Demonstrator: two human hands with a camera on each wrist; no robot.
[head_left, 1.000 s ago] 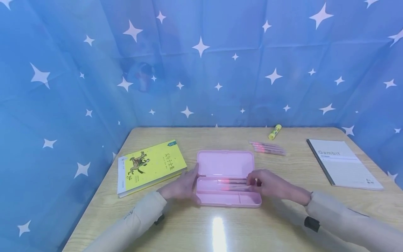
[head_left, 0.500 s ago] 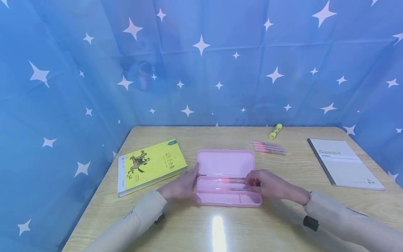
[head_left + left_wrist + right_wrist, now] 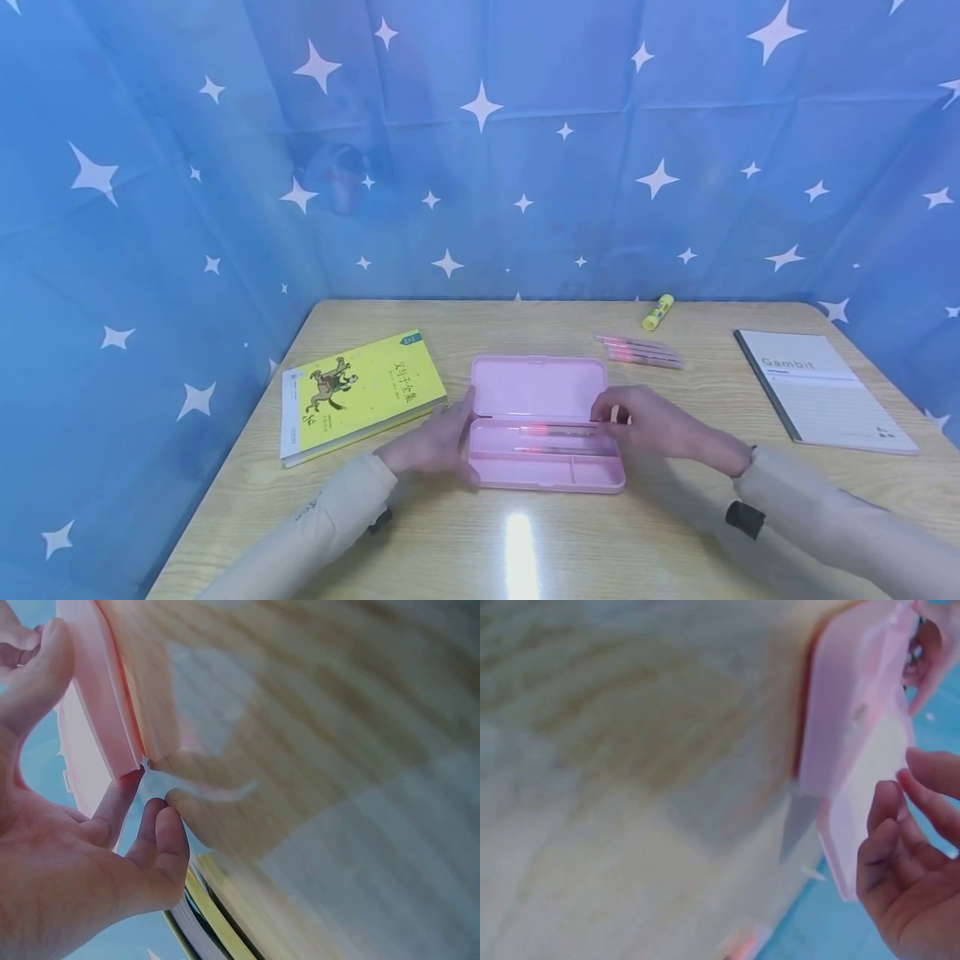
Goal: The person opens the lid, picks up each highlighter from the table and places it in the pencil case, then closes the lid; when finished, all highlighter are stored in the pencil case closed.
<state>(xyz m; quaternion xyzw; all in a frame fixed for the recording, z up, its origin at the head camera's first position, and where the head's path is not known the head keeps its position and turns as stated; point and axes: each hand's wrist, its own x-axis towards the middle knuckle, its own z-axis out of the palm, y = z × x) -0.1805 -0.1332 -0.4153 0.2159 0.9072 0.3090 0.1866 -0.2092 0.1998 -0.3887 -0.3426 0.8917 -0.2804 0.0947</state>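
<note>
Pink pencil case (image 3: 521, 473), lid (image 3: 538, 387) back, mid-worktop (image 3: 420, 533), w/ pens (image 3: 566, 431) in its far compt. (image 3: 495, 437) Your L grip (image 3: 431, 437): apart, thumb & fingers spread, touching case's left end. Your R grip (image 3: 648, 417): fingers bent, at case's right end; can't tell if clamped on a pen. Row of pens (image 3: 641, 352), far right; yellow book (image 3: 367, 392), left.

Pencil case (image 3: 537, 389) looked smooth plastic; table (image 3: 420, 542) wood-grained, glossy; notebook (image 3: 832, 392) paper; backdrop (image 3: 525, 150) creased cloth.

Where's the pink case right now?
In the head view, the pink case sits on the table between the left hand and right hand, right of the yellow book and left of the notebook.
</note>
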